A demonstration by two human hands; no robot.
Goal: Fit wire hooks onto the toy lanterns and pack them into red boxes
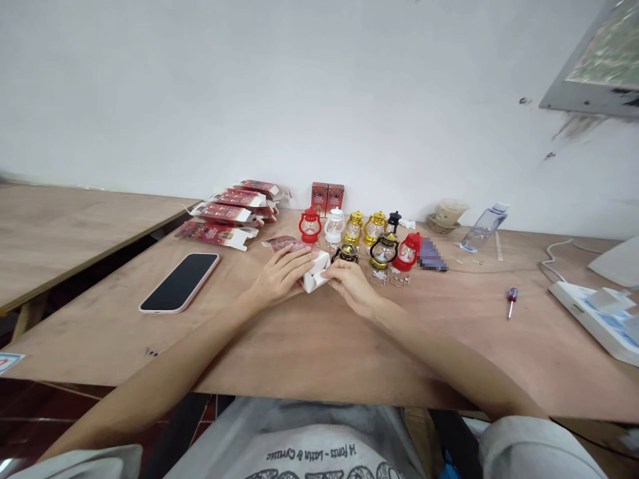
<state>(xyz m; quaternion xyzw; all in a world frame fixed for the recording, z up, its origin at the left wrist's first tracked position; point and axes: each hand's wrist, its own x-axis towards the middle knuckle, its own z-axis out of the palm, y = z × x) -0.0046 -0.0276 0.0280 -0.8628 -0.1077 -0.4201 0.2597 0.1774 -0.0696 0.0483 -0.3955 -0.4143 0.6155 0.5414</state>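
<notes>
a blurred patch [432, 255] hides something beside the lanterns [372, 238].

Red patterned flat cartons [225, 214], red [310, 225], white [334, 226], gold [354, 227] and black [394, 221] mini lanterns, black-screened pink-edged phone [180, 282], brown plywood table [319, 346].

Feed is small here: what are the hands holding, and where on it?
Both hands hold a small box: left hand on its red printed end, right hand at its open white end.

Both arms outstretched — left hand [280, 274], right hand [352, 285] — fingers curled.
</notes>
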